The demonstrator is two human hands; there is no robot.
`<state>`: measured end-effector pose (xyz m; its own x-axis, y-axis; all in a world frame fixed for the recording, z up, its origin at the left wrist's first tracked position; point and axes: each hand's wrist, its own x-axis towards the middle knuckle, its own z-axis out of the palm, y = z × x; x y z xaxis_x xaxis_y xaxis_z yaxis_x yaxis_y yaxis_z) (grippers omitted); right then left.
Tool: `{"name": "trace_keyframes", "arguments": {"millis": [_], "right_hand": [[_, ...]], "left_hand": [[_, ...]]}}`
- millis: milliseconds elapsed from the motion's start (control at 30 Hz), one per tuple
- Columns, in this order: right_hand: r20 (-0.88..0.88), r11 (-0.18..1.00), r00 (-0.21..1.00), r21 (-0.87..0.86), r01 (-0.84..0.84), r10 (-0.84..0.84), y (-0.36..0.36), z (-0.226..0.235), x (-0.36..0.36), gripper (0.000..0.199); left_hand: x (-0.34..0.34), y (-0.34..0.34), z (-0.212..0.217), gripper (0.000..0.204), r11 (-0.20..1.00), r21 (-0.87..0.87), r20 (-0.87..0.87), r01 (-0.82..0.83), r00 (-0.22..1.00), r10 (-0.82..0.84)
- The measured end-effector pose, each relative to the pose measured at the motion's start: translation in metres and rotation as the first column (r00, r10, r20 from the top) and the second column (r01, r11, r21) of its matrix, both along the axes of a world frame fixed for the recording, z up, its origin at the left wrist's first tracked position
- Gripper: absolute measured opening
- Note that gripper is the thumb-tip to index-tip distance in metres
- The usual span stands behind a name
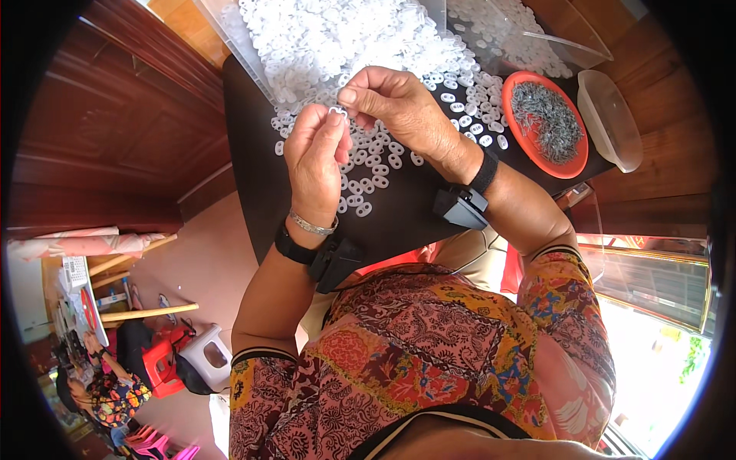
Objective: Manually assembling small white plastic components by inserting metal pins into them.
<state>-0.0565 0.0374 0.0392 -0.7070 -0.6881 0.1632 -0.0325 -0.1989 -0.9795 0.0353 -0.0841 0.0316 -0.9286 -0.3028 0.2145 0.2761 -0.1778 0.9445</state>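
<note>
My left hand [316, 157] pinches a small white plastic piece [337, 113] between thumb and fingertips. My right hand [402, 107] is closed in a pinch right beside that piece; whatever its fingertips hold is too small to make out. Below and around both hands, loose white oval pieces with two holes [365, 184] lie on the dark tabletop [399, 207]. A large heap of the same white pieces [337, 38] rises just beyond my fingers. To the right, an orange-red plate [518, 146] carries a pile of thin grey metal bits [548, 123].
A clear plastic tub [611, 123] stands right of the plate. Behind it is a transparent bin [567, 50] with more white pieces. A wooden cabinet [115, 130] borders the table's left. Farther left, another person [115, 395] sits near a red stool [159, 360] and a grey stool [207, 356].
</note>
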Motion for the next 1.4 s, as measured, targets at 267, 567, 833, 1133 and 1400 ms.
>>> {"name": "trace_keyframes", "arguments": {"millis": [267,567,833,1133,1400], "right_hand": [[-0.005,0.999,0.999,0.004,0.039,-0.039,-0.002,-0.001,0.001,0.021],[-0.013,0.999,0.999,0.007,0.047,-0.046,-0.002,0.000,0.003,0.022],[-0.093,0.997,0.994,0.040,0.065,-0.062,-0.004,-0.006,0.004,0.021],[-0.123,0.994,0.992,0.094,0.048,-0.036,-0.003,-0.003,0.006,0.018],[-0.095,0.988,0.995,0.145,0.049,-0.036,0.005,0.000,-0.017,0.024]], "left_hand": [[-0.001,0.000,-0.001,0.016,1.000,-0.010,0.013,-0.013,1.000,0.013],[-0.001,0.000,0.000,0.016,1.000,-0.022,0.034,-0.014,0.999,0.015],[-0.001,0.004,-0.004,0.015,0.998,-0.043,0.050,-0.051,0.997,0.053],[0.000,0.006,-0.009,0.021,0.998,-0.029,0.048,-0.056,0.997,0.057],[-0.008,-0.003,-0.009,0.017,0.996,-0.057,0.093,-0.064,0.993,0.069]]}}
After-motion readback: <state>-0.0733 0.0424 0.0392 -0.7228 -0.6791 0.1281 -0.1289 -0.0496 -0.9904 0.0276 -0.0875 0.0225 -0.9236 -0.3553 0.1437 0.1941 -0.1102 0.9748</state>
